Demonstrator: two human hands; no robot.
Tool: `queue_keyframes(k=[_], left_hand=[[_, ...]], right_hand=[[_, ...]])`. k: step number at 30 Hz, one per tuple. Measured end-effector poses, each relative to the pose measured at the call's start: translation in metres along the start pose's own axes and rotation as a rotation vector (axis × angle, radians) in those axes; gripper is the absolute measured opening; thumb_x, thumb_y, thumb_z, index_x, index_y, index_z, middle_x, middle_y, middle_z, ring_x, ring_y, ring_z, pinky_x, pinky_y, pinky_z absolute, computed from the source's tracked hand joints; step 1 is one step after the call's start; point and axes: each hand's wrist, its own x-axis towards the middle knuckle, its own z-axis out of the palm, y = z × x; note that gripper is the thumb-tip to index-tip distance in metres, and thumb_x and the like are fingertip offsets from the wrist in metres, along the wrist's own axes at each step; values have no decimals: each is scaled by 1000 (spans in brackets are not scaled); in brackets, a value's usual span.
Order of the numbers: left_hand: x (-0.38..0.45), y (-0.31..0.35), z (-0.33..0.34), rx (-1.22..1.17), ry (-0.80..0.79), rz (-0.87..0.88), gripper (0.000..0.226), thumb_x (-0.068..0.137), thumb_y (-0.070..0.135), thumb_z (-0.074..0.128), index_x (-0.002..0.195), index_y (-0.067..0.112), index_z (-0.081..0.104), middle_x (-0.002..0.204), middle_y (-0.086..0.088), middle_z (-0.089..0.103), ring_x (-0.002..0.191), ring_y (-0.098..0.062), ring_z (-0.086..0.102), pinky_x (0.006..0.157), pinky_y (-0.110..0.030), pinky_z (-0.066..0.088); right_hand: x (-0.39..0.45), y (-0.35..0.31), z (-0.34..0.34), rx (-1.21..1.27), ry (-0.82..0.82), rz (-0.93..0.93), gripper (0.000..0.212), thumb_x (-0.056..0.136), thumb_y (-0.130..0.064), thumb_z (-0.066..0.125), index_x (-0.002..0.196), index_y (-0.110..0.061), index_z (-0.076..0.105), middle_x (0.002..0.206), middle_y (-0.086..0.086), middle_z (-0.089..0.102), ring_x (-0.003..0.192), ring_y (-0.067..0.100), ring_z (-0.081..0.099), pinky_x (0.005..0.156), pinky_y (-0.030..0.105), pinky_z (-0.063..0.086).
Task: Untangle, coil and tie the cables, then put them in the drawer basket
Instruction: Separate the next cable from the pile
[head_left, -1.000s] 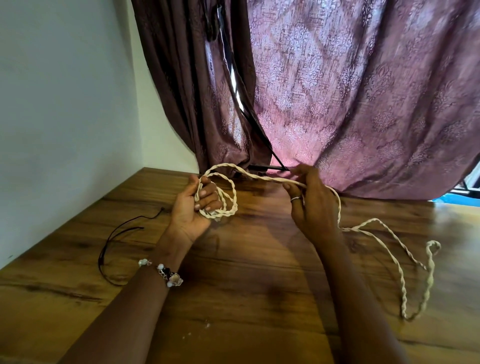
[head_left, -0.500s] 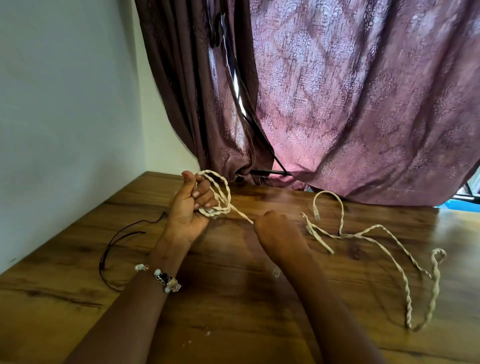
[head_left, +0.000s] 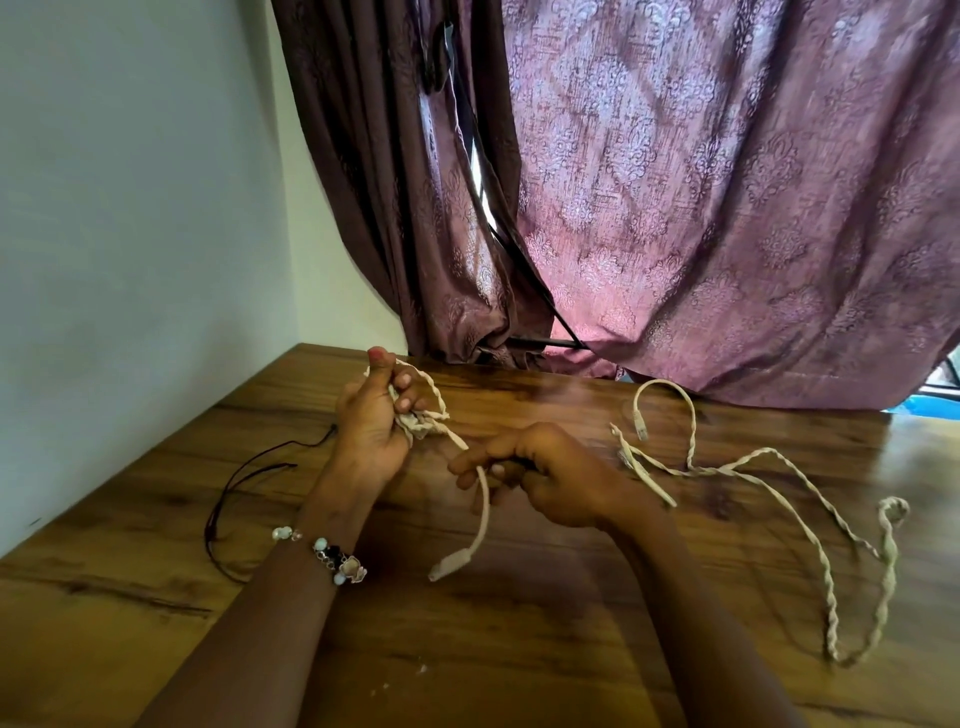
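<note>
Over by the corner where the counter (head_left: 519, 649) meets the wall, the person's left hand (head_left: 371, 423) is clenched around a small bundle of cream cable (head_left: 423, 421), a few loops bunched in the palm with one loop standing up over the knuckles. From that bundle a short tail runs down through the right hand (head_left: 545, 475), whose fingers (head_left: 467, 462) pinch it just below the coil; the plug (head_left: 449, 564) on its end dangles free above the wood.

A second cream cable (head_left: 779, 499), twisted on itself like rope, sprawls across the counter to the right, well apart from the hands, one plug end (head_left: 640, 421) arching up near the curtain (head_left: 701, 208). A thin dark cord (head_left: 234, 483) lies loose to the left. No drawer basket is in view.

To my eye this cable is light and limp, but with some spring in it: the loops look ready to pop open if the left grip slackens, so the coil wants holding across all its turns at once, not by a single strand. The tail seems just long enough to wrap round the bundle's waist and tuck under. I'd keep fingers off the plug itself; its little clip looks like the one breakable part. The twisted cable will likely need its kinks run out by hand, starting from a free end.
</note>
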Motion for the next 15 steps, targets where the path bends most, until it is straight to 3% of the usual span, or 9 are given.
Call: queue_keyframes(k=[2,5,7,9,13,15], left_hand=[[2,2,-2,-34,10,-25,34,96,33,47,69,13,43,50,5,45,34,-4,34,39,-15,35],[4,5,-6,-48,18,-25,31,95,34,49,73,12,48,50,5,47,34,-3,34,38,-16,36],[3,7,-5,-82,-24,-59,31,98,33,45,77,11,50,50,5,46,33,-3,34,37,-15,36],[1,6,-3,-101,-70,-100,29,96,34,46,81,10,53,50,5,46,33,-2,35,37,-15,37],[-6,-1,1,24,-135,-168,25,92,33,51,85,11,58,56,3,55,42,-7,48,45,-20,47],[-13,-7,6,109,-148,-165,19,91,26,53,87,9,60,67,-2,65,55,-14,62,55,-29,56]], right_hand=[[3,1,2,-228,99,-145,40,78,13,59,106,-13,72,96,3,73,84,11,68,72,33,57],[8,5,5,-469,290,-321,28,75,-7,70,100,-18,76,95,5,66,85,22,59,69,28,48],[8,4,2,-381,406,-327,24,78,-15,71,101,-22,75,111,6,61,100,21,50,80,22,41],[6,1,0,-230,428,-357,18,82,-18,68,98,-18,76,111,3,65,105,16,54,85,20,43],[6,-2,4,67,536,-246,11,77,-23,73,86,-18,77,76,-17,67,73,3,61,67,14,45],[7,-4,8,222,642,-139,12,72,-25,77,83,-18,76,70,-7,69,65,11,62,60,21,47]])
